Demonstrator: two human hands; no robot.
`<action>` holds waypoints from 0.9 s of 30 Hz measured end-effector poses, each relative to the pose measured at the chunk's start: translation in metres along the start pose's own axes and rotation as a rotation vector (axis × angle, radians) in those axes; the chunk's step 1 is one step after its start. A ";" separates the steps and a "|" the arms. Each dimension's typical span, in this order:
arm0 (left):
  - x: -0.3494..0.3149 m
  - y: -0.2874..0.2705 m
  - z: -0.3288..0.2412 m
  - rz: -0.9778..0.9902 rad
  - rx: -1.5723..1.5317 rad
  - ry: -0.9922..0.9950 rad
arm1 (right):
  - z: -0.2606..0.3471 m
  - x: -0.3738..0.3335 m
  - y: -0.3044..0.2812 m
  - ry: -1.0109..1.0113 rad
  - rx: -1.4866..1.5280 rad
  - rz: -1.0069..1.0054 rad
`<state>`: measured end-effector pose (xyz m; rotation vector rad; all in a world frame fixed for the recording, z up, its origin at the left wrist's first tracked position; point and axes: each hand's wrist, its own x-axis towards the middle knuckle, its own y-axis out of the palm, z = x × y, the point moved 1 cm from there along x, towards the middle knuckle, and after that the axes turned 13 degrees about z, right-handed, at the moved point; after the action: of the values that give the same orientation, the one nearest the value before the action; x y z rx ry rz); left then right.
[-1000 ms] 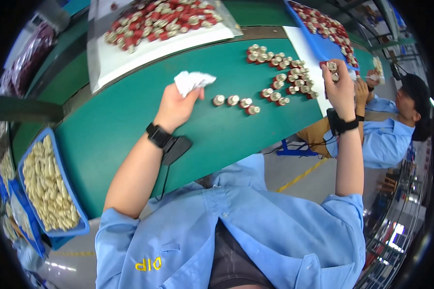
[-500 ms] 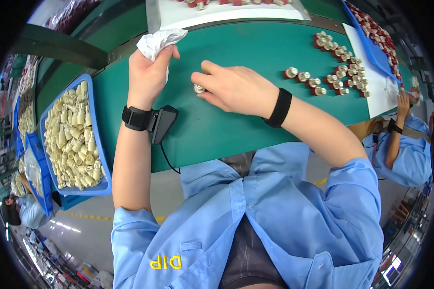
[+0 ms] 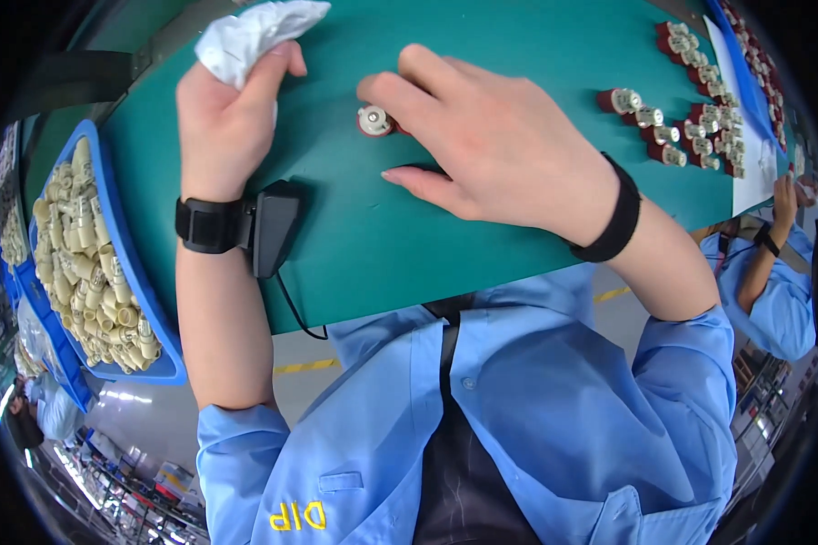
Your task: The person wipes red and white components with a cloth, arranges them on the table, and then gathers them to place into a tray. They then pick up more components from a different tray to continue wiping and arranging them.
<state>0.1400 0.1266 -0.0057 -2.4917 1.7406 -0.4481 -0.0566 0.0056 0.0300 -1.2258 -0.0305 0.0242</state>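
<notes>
A green worktop (image 3: pixel 336 227) fills the middle of the view. At its left stands a blue bin (image 3: pixel 145 291) heaped with hollow cream-coloured sleeves (image 3: pixel 86 263). At the far right, the edge of a blue tray (image 3: pixel 756 82) runs beside a white sheet (image 3: pixel 750 182), and past the sheet a co-worker's arm (image 3: pixel 759 272) shows.

The right hand (image 3: pixel 500 141) is low over the worktop, fingers bent and thumb spread well away from them; whether the fingers grip anything cannot be told. The left hand (image 3: pixel 223 132) is clenched around a crumpled white cloth (image 3: pixel 250 38), which sticks out above the fist. A small black box (image 3: pixel 277 227) sits against its wristband (image 3: pixel 214 225), trailing a thin cable.

Well to the right of the right hand, red-based metal caps form a slanting row (image 3: pixel 650 116), and a denser cluster (image 3: pixel 723 132) lies next to the white sheet. Smallest is a single metal-topped piece (image 3: pixel 374 121), its round end facing up, just beside the right hand's bent fingers and apart from its thumb.
</notes>
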 end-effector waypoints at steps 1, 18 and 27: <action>0.002 0.002 0.001 -0.003 0.002 0.006 | -0.004 -0.001 0.000 0.015 0.019 0.000; -0.001 0.000 0.002 0.003 0.005 -0.116 | -0.023 -0.005 -0.003 -0.028 0.295 0.055; 0.001 0.001 0.004 0.012 0.029 -0.074 | -0.047 -0.006 -0.026 -0.057 0.631 0.276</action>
<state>0.1408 0.1247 -0.0098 -2.4439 1.7080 -0.3721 -0.0605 -0.0472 0.0388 -0.5904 0.0913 0.2888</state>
